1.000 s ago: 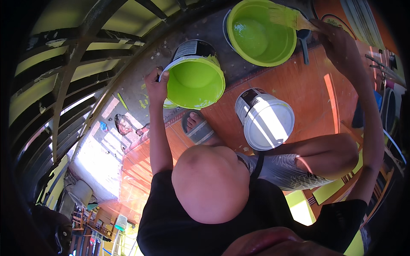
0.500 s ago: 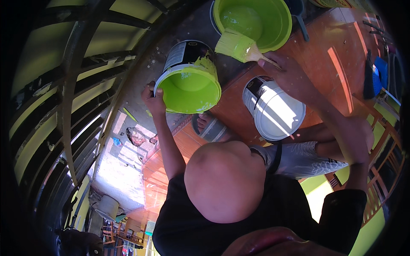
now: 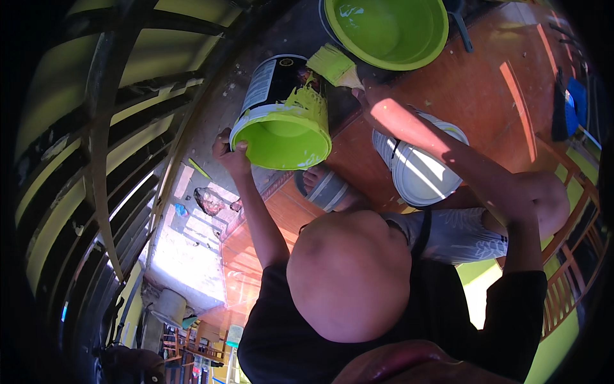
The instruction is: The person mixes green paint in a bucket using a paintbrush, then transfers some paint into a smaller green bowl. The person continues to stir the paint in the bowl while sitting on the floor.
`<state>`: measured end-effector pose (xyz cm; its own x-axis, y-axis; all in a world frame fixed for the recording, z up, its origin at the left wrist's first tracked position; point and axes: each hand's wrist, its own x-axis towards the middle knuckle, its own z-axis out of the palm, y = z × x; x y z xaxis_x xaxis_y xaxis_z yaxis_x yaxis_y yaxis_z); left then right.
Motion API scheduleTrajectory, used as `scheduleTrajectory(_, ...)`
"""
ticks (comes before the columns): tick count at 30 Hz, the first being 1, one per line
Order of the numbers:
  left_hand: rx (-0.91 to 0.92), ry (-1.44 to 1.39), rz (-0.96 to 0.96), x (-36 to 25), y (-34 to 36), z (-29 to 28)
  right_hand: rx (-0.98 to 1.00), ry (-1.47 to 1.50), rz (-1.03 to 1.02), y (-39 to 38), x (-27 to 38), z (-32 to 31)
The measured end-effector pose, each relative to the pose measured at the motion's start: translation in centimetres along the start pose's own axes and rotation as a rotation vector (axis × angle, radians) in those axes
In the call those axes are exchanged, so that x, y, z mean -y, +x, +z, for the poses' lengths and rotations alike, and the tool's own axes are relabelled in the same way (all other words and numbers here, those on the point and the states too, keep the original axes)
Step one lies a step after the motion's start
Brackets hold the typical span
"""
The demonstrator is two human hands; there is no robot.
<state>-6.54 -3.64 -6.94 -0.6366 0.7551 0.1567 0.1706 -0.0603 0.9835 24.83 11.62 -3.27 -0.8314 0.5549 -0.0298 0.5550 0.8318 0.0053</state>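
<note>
Outstretched right hand (image 3: 373, 111), grip seemingly snug round paintbrush (image 3: 334, 66); left hand (image 3: 231, 153) tight on bucket (image 3: 276, 86)

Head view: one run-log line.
left hand: grip on bucket rim; right hand: grip on brush; basin: green inside; white bucket: partly hidden

And there, the right hand (image 3: 376, 107) hides most of the brush handle (image 3: 350, 79); the forearm (image 3: 448, 150) cuts across the white bucket (image 3: 417, 178), masking part! At the orange floor's (image 3: 489, 83) far edge, the green basin (image 3: 409, 66) runs out of frame. Print on the black bucket (image 3: 279, 82)? Too small.
</note>
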Motion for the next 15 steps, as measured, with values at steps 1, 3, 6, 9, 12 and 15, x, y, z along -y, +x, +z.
scheduleTrajectory(1, -0.007, -0.006, -0.031, -0.1, -0.1, -0.1, 0.059, 0.264, 0.194, 0.2, 0.1, 1.2)
scheduleTrajectory(3, -0.025, -0.016, -0.051, -0.2, -0.3, 0.0, 0.184, 0.782, 0.586, 0.6, 0.0, 2.8)
scheduleTrajectory(6, -0.027, -0.029, -0.03, -0.4, -0.3, 0.2, 0.253, 0.774, 0.471, 1.3, -0.6, 2.8)
scheduleTrajectory(9, -0.033, -0.08, -0.076, -0.6, -0.1, 0.4, -0.024, 0.529, -0.235, 1.1, -2.3, -0.5)
scheduleTrajectory(12, -0.026, -0.091, -0.083, -0.4, 0.3, 0.6, 0.616, 1.156, 0.463, -0.2, -3.1, -4.6)
scheduleTrajectory(15, 0.001, -0.063, -0.068, -0.1, 0.7, 0.3, 0.195, 0.911, 0.391, 0.7, -2.0, -5.8)
